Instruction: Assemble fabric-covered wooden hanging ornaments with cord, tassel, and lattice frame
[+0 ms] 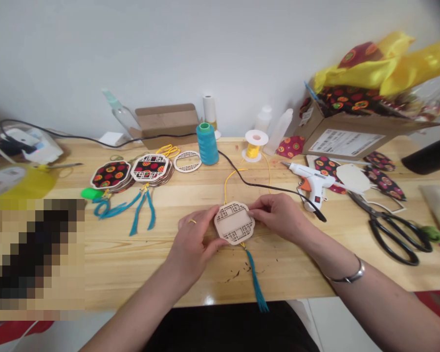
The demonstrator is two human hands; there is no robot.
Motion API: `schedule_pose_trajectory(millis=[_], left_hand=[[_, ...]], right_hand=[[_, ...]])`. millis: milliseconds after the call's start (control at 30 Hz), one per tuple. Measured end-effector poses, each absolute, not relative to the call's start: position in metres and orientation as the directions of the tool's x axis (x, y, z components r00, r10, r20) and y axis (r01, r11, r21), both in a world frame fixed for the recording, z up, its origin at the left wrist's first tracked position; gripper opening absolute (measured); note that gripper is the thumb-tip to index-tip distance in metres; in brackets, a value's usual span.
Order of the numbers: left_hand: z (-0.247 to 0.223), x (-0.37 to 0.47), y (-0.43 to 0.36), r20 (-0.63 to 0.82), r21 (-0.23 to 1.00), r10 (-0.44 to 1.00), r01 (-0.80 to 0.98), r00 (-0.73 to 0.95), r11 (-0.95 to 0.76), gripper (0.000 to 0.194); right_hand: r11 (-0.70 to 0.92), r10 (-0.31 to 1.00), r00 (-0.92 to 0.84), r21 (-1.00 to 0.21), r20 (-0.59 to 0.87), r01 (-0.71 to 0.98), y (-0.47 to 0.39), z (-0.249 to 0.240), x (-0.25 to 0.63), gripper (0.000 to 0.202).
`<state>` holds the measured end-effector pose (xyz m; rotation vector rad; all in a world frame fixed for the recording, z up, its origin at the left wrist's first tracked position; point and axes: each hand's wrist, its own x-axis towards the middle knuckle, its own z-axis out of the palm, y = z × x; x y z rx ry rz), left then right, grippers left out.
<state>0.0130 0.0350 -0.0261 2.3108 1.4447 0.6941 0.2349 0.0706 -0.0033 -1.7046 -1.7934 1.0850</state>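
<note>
Between my two hands is a pale wooden pendant (pixel 235 223) with cut-out lattice bands above and below a plain middle strip. My left hand (pixel 198 234) grips its left edge, thumb at the lower side and fingers along the upper left. The fingers of my right hand (pixel 273 215) pinch the pendant's upper right edge. A yellow cord (pixel 226 188) runs up from the top of the pendant. From its bottom hangs a teal tassel (pixel 255 283) that reaches past the table's front edge.
Patterned pendants (pixel 111 175) with teal tassels lie at the left. A teal thread cone (pixel 207 144) and a yellow cord spool (pixel 254 146) stand behind. At the right are a white glue gun (pixel 313 181), black scissors (pixel 392 227) and a cardboard box (pixel 344 137) of fabric. A black cable (pixel 264 186) crosses the table.
</note>
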Motion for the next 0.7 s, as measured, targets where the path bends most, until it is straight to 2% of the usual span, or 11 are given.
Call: schedule_pose_trajectory(millis=[300,567,700], left_hand=[[-0.0257,0.0113,0.0339,0.279,0.490,0.894,0.748,0.352,-0.448,0.054],[-0.0276,0.0124,0.0342,0.289,0.486,0.887,0.743,0.361,-0.461,0.051],[-0.0275,0.0118,0.0334,0.281,0.513,0.897,0.736,0.342,-0.442,0.056]], right_hand=[[-0.120,0.965,-0.141,-0.853,-0.220,0.508,0.0707,-0.0039,0.2355,0.014],[-0.178,0.956,-0.106,-0.829,-0.274,0.531,0.0714,-0.0012,0.2337,0.011],[-0.229,0.934,-0.143,-0.854,-0.328,0.466,0.0712,-0.0012,0.2340,0.012]])
